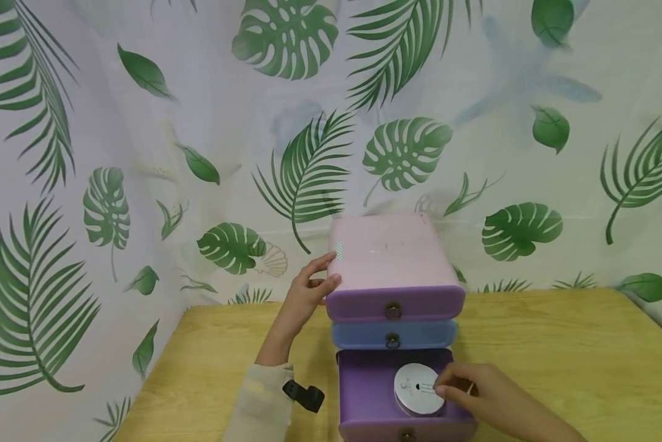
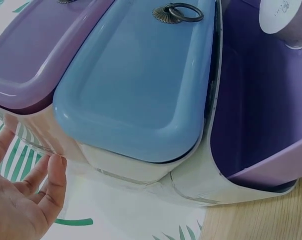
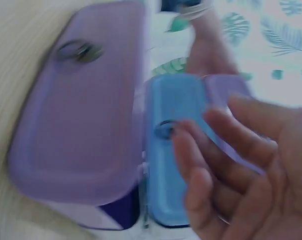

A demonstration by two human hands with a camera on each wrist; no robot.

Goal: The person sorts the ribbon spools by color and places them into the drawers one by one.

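Note:
A three-drawer cabinet [image 1: 388, 248] stands on the table, pink on top, its lowest drawer [image 1: 364, 387] pulled out. Inside that purple drawer is a white-faced spool [image 1: 410, 387]; the left wrist view shows the side of the spool [image 2: 295, 27] too. My left hand [image 1: 308, 288] rests against the cabinet's upper left side, fingers loosely bent. At the spool's right edge hovers my right hand [image 1: 488, 393]. In the blurred right wrist view, the right hand [image 3: 255, 170] has loosely curled fingers with nothing seen between them; the spool is out of that view.
Above the pulled-out drawer are a closed blue drawer [image 1: 358, 335] and a closed purple drawer [image 1: 358, 305], each with a ring pull. The wooden table [image 1: 557, 344] extends to both sides. A leaf-patterned cloth [image 1: 170, 123] hangs behind.

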